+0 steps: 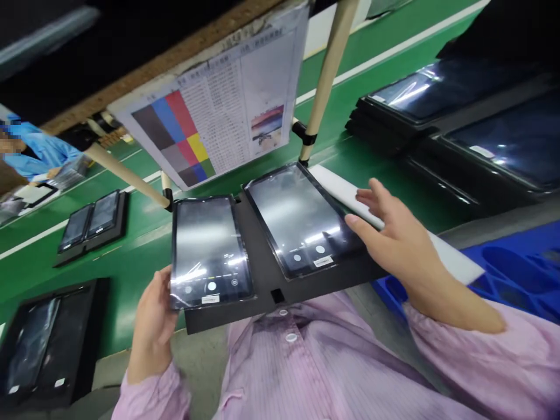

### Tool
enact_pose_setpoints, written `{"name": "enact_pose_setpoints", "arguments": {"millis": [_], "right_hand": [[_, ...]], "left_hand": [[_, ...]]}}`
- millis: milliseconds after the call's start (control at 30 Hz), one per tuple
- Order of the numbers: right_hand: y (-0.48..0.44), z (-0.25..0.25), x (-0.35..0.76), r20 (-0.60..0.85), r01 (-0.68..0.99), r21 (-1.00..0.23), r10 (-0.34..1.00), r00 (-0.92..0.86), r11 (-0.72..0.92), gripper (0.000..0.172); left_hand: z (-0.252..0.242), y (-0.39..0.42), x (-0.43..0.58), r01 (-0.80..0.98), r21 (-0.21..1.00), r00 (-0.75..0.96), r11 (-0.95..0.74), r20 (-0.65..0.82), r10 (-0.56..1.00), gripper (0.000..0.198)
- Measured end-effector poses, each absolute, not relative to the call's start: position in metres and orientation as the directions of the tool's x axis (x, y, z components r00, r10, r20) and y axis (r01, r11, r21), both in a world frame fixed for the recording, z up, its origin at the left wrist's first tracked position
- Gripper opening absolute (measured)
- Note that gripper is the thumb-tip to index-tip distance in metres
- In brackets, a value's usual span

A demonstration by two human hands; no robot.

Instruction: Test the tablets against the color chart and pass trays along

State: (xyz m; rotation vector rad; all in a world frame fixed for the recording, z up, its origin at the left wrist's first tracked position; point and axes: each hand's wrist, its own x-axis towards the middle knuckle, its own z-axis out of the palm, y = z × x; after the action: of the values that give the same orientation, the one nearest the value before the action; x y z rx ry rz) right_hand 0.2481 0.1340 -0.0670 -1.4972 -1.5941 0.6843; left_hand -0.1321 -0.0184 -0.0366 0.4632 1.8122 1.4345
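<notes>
Head view: the left hand (153,324) grips the left edge of the left panel (210,251), which lies in a black tray (262,291) at the edge of the green belt (131,256). The right hand (394,233) hovers with fingers spread and loose at the right panel (301,219), fingertips at its edge. A careful lift probably means edge contact only, keeping the panel level. Both panels are flat, glossy, dark rectangles under reflective film; the tray is matte.

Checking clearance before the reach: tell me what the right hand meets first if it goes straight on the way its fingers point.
The right hand points left across the tray; its fingertips already hover at the right edge of the right-hand screen, so it likely meets that first. Depth is unclear; contact can't be confirmed.
</notes>
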Motion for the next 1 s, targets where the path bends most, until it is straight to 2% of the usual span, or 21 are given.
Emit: {"name": "enact_pose_setpoints", "arguments": {"millis": [67,100,200,267,333,467,533,600,700,767,833,900,1000], "right_hand": [[0.129,-0.057,0.234,0.344,0.612,-0.740,0.939,-0.013,0.280,0.078],[0.125,-0.052,0.225,0.365,0.605,-0.724,0.928,-0.073,0.332,0.071],[0.112,-0.037,0.194,0.304,0.513,-0.741,0.898,-0.318,0.433,0.055],[0.105,-0.033,0.175,0.261,0.459,-0.748,0.848,-0.461,0.479,0.055],[0.100,-0.032,0.158,0.232,0.423,-0.760,0.814,-0.533,0.493,0.062],[0.090,-0.030,0.137,0.201,0.206,-0.905,0.803,-0.562,0.371,0.074],[0.086,-0.028,0.130,0.227,-0.003,-0.965,0.837,-0.498,0.260,0.069],[0.085,-0.025,0.124,0.201,-0.215,-0.969,0.889,-0.410,0.119,0.060],[0.089,-0.021,0.120,0.080,-0.373,-0.925,0.916,-0.392,-0.078,0.060],[0.095,-0.020,0.122,0.041,-0.371,-0.920,0.912,-0.409,-0.125,0.067],[0.102,-0.019,0.126,0.035,-0.354,-0.927,0.914,-0.405,-0.121,0.070],[0.108,-0.021,0.130,0.032,-0.329,-0.938,0.916,-0.401,-0.111,0.069],[0.114,-0.024,0.134,0.045,-0.277,-0.958,0.922,-0.384,-0.069,0.068]], "left_hand": [[-0.036,-0.011,-0.122,-0.276,0.929,-0.559,0.245,-0.363,0.746,0.059],[-0.037,-0.008,-0.118,-0.316,0.924,-0.522,0.217,-0.360,0.773,0.057],[-0.042,-0.009,-0.109,-0.409,0.904,-0.458,0.126,-0.323,0.828,0.057],[-0.044,-0.015,-0.105,-0.432,0.901,-0.468,0.049,-0.270,0.842,0.056],[-0.042,-0.024,-0.102,-0.427,0.904,-0.491,-0.029,-0.205,0.847,0.055],[-0.028,-0.038,-0.093,-0.419,0.897,-0.493,-0.142,-0.093,0.865,0.048],[-0.022,-0.038,-0.087,-0.416,0.891,-0.482,-0.183,-0.046,0.875,0.045],[-0.020,-0.032,-0.078,-0.384,0.896,-0.490,-0.222,0.005,0.871,0.044],[-0.028,-0.018,-0.060,-0.202,0.919,-0.587,-0.338,0.163,0.793,0.047],[-0.036,-0.012,-0.048,0.058,0.919,-0.589,-0.391,0.348,0.729,0.063],[-0.041,-0.009,-0.037,0.375,0.860,-0.496,-0.347,0.502,0.708,0.088],[-0.044,-0.008,-0.029,0.613,0.752,-0.414,-0.241,0.566,0.713,0.109],[-0.045,-0.008,-0.021,0.753,0.643,-0.391,-0.137,0.605,0.694,0.120]]}}
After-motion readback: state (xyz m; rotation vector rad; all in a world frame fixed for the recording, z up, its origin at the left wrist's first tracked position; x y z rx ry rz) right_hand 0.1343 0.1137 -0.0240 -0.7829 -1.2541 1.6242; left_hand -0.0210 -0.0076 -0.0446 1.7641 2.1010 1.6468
